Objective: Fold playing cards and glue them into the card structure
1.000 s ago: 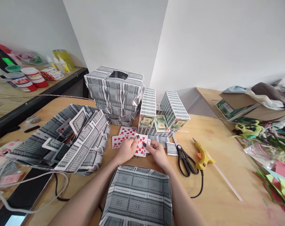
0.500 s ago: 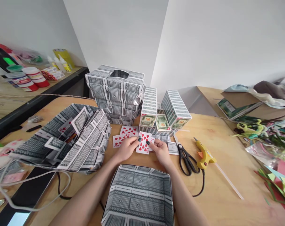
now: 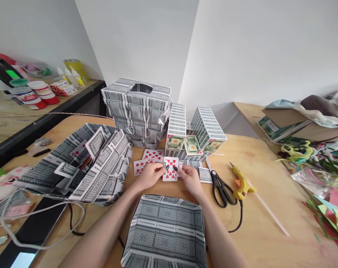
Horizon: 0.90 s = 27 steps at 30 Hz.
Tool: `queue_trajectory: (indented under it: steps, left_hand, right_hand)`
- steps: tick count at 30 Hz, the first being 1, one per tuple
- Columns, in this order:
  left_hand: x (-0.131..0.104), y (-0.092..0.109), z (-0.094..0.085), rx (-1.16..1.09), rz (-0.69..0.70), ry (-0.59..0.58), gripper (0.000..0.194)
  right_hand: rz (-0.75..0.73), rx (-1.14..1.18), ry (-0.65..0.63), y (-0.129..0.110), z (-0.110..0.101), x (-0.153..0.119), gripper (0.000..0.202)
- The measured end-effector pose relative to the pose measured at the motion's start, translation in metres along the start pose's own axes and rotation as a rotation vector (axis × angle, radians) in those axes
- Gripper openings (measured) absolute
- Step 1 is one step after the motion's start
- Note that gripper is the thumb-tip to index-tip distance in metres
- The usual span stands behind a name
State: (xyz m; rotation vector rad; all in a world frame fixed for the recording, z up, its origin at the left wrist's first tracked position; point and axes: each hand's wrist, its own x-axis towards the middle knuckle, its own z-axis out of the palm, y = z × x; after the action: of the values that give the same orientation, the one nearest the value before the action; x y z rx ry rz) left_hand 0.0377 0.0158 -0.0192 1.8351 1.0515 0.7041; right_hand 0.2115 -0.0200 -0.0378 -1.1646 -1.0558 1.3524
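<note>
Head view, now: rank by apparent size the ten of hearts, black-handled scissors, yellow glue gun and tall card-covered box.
Largest to smallest:
1. Tall card-covered box
2. Black-handled scissors and yellow glue gun: too alike to rank
3. Ten of hearts

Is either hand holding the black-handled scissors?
No, the left hand and right hand both hold the ten of hearts, while the scissors lie on the table.
</note>
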Motion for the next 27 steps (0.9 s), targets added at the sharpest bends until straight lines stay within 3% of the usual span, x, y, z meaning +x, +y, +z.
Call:
queue_trajectory:
  steps: [9,20,27]
  left_hand:
    - [-0.001,0.001,0.002,0.06,0.026,0.094,0.028]
    - [-0.001,0.001,0.002,0.197,0.102,0.005,0.03]
    - [-0.001,0.001,0.005,0.208,0.082,0.017,0.028]
  right_hand:
    - [-0.022,-0.013,-0.109,-0.006,0.002,-0.002,0.032]
    - [-0.157,-0.347,0.1,0.007,0.002,-0.001,0.023]
    - [-0.197,-0.525,0.195,0.011,0.003,-0.002,0.025]
